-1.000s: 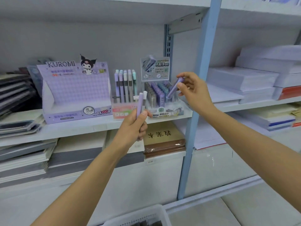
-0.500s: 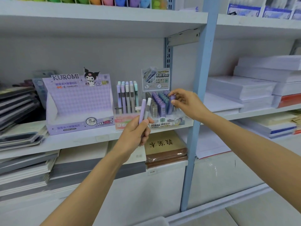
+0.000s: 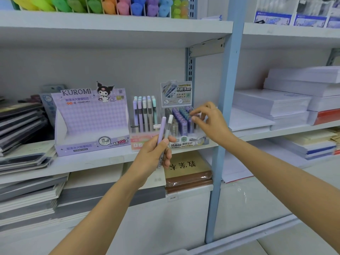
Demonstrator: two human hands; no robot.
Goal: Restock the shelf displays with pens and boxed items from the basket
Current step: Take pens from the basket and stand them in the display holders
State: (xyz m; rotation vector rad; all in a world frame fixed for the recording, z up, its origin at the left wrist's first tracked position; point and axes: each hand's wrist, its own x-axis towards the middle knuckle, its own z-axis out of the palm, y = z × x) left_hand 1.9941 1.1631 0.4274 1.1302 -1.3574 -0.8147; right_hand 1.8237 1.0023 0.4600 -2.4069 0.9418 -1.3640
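my left hand (image 3: 156, 153) fingers grip two pens (image 3: 162, 129) upright; my right hand (image 3: 209, 122) fingers pinch a purple tube (image 3: 192, 126) top in the display box (image 3: 185, 143) on the shelf (image 3: 82, 162).

Cool, even overhead light fills the white shelving (image 3: 110, 24), with soft shadow pooling beneath each board. Faint glare glints on the wrapped brown notebook (image 3: 187, 181). Wide-angle distortion tilts the blue upright (image 3: 228, 80) and stretches the lower corners; small print reads slightly soft.
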